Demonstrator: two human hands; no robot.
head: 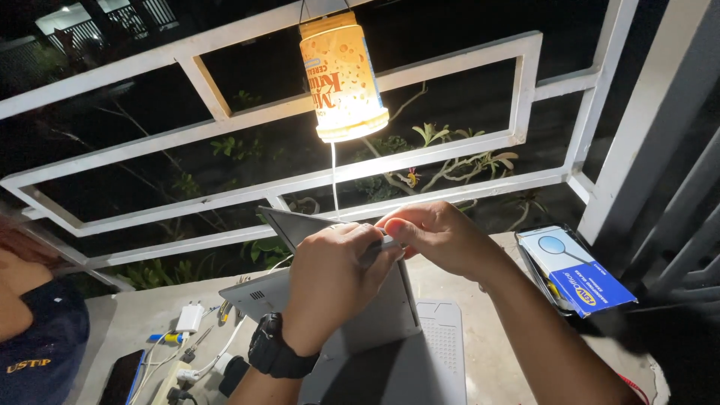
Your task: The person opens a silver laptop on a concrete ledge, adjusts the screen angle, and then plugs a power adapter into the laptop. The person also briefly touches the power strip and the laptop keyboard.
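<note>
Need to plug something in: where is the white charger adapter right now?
In the head view, the white charger adapter sits low left on the concrete ledge, left of the grey laptop, above the phone.

My left hand covers most of the small grey tool; laptop base runs off the near edge.

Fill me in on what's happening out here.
A person is at a ledge by a white railing at night, lit by a hanging jar lamp. Both hands meet over a grey laptop stood on edge: the left hand, wearing a black watch, grips a slim tool, and the right hand pinches its tip. A blue box lies to the right; a charger and phone lie left.
</note>
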